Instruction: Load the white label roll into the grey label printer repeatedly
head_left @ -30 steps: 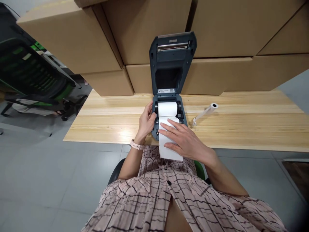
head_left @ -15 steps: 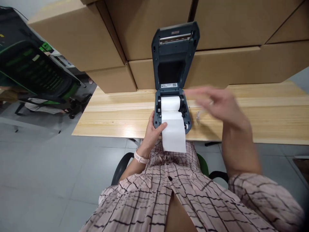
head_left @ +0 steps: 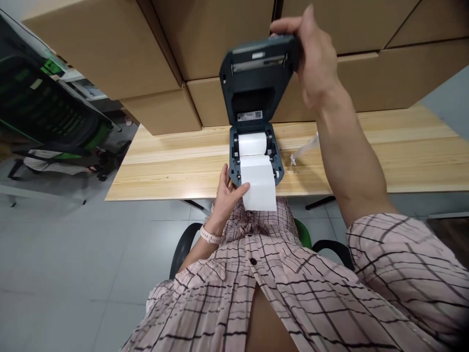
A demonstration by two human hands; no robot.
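Note:
A dark grey label printer (head_left: 280, 164) stands at the table's front edge, its lid (head_left: 249, 73) raised and tilted. Inside sits a roll of white label paper (head_left: 252, 143), and a strip of the paper (head_left: 259, 191) hangs out over the front. My left hand (head_left: 229, 198) is at the printer's front left corner, the thumb pressing the strip's left edge and the fingers along the printer's side. My right hand (head_left: 315, 58) grips the lid's upper right corner; some of its fingers are hidden behind the lid.
A crumpled clear-and-white strip (head_left: 305, 149) lies on the wooden table (head_left: 176, 166) right of the printer. Large cardboard boxes (head_left: 98, 49) are stacked behind. An office chair (head_left: 54, 102) stands at the left, and I sit on a green and black chair (head_left: 302, 233).
My right hand has moved up from beside the printer to the lid's top corner. The lid leans further forward. My left hand keeps its place on the paper.

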